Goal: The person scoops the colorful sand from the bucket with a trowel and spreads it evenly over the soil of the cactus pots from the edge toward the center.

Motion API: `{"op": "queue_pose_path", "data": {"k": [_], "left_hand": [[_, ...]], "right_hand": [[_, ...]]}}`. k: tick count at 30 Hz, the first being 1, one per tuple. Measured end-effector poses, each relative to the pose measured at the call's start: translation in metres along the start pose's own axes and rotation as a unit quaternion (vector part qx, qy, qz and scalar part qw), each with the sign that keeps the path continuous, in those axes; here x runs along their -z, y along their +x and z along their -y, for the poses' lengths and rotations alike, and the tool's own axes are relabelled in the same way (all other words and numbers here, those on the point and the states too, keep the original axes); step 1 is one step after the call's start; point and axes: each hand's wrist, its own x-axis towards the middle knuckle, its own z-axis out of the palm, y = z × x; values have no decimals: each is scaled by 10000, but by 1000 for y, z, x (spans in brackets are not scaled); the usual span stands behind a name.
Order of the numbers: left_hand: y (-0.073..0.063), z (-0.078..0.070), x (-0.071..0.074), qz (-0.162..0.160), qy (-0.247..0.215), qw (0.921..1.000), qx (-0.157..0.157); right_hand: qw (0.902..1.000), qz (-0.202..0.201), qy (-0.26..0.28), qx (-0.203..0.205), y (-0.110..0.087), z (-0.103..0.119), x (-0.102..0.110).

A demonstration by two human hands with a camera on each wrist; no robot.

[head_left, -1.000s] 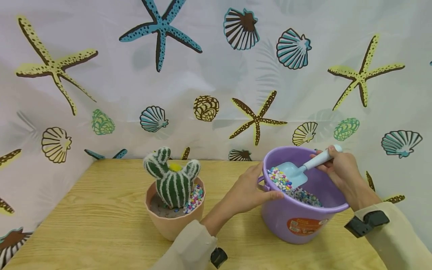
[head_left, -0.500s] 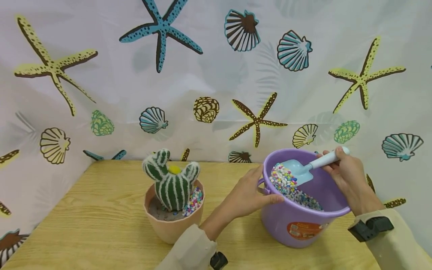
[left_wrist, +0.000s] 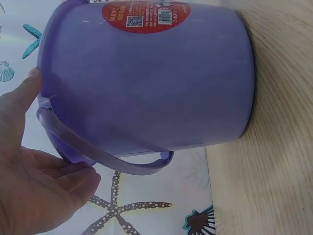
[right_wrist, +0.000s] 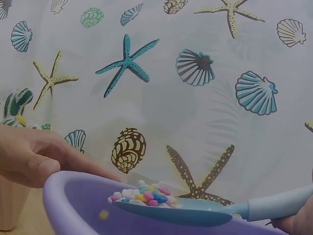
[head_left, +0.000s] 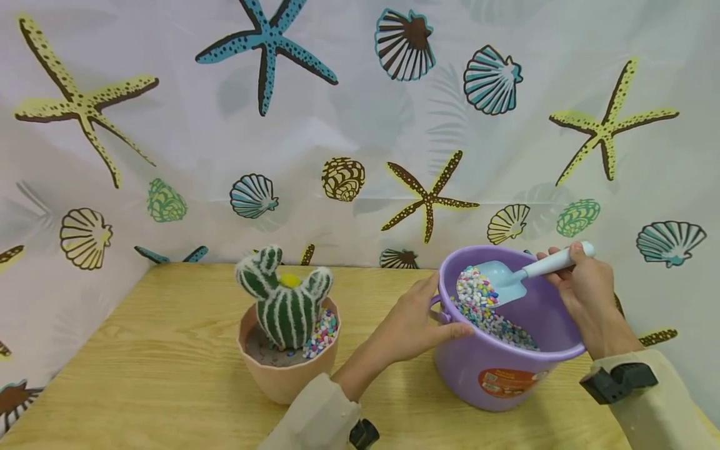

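Observation:
A purple bucket [head_left: 495,375] with multicoloured pebbles [head_left: 506,331] inside stands on the table's right side. My left hand [head_left: 413,322] grips its rim from the left, thumb along the front edge. In the left wrist view, the fingers bend beside the bucket's handle [left_wrist: 98,154]. By its pale handle, my right hand [head_left: 590,300] holds a light blue hand shovel [head_left: 509,284] inside the bucket's mouth. Pebbles [right_wrist: 146,196] are heaped on the shovel's blade; a yellow one [right_wrist: 103,214] is in mid-air beneath the tip. The right wrist view shows the blade nearly level.
Left of the bucket, a peach flowerpot [head_left: 287,381] holds a knitted cactus [head_left: 287,312] with grey soil and some coloured pebbles [head_left: 323,334] at its right. A wooden table [head_left: 152,375] carries both. Behind hangs a cloth [head_left: 349,131] printed with starfish and shells.
The right hand and the loaded shovel have shifted a little to the right within the bucket. The left hand stays at the bucket's rim.

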Motion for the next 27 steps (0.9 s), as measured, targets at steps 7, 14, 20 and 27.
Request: {"op": "queue_pose_path", "data": {"k": [7, 14, 20, 27], "left_hand": [[-2, 0, 2, 9, 54, 10000, 38], [-6, 0, 7, 23, 199, 9998, -18], [-10, 0, 10, 60, 185, 9998, -16], [-8, -1, 7, 165, 45, 9993, -336]], "right_hand": [[9997, 109, -4, -229, 1, 0, -2], [9978, 217, 482, -395, 2, 2, -1], [9925, 259, 1054, -565, 2, 6, 8], [9956, 257, 784, -436, 1, 8, 13]]}}
